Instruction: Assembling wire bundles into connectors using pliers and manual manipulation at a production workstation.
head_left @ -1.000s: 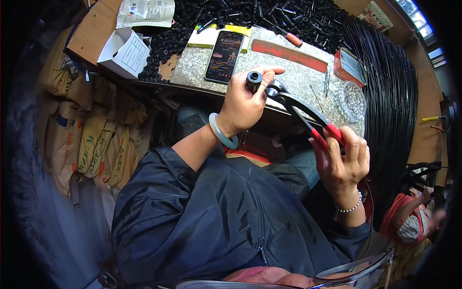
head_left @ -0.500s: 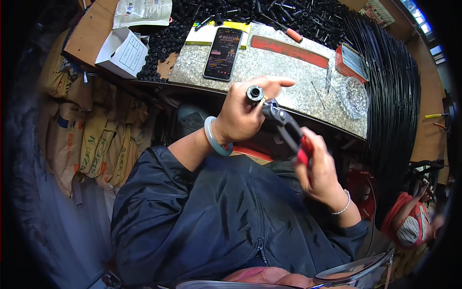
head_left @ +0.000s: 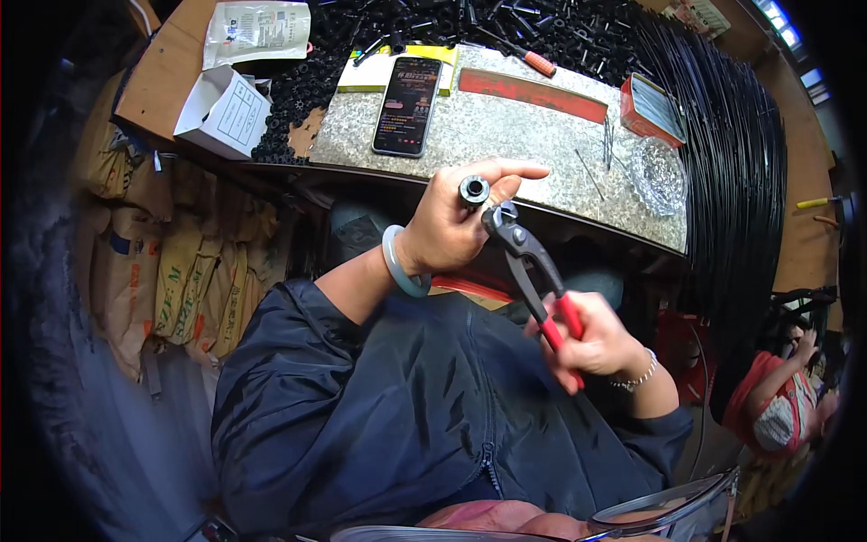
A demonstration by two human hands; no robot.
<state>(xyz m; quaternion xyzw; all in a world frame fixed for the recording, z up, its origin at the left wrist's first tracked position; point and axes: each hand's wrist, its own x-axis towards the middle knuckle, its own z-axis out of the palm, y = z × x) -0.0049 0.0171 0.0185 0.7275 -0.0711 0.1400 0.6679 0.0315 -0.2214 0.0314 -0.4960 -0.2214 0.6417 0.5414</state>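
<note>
My left hand (head_left: 449, 223), with a pale bangle on its wrist, is closed around a black tube-shaped part (head_left: 474, 190) whose round open end faces up. Its index finger points out to the right. My right hand (head_left: 589, 336) grips the red handles of a pair of end-cutting pliers (head_left: 533, 262). The jaws of the pliers are at the side of the black part, close to my left thumb; whether they bite on anything is too small to tell. Both hands are in front of the table's near edge, above my lap.
On the speckled tabletop (head_left: 515, 135) lie a phone (head_left: 408, 106), a red strip (head_left: 533, 94), a tin of thin pins (head_left: 652, 110) and a clear plastic wrap (head_left: 657, 176). Black parts (head_left: 578, 36) heap behind. Long black wires (head_left: 731, 154) hang at right. A white box (head_left: 223, 113) stands left.
The pliers have swung more upright, and their handles have spread apart. My right hand has moved slightly down. My left hand stays near the same place, still holding the black part.
</note>
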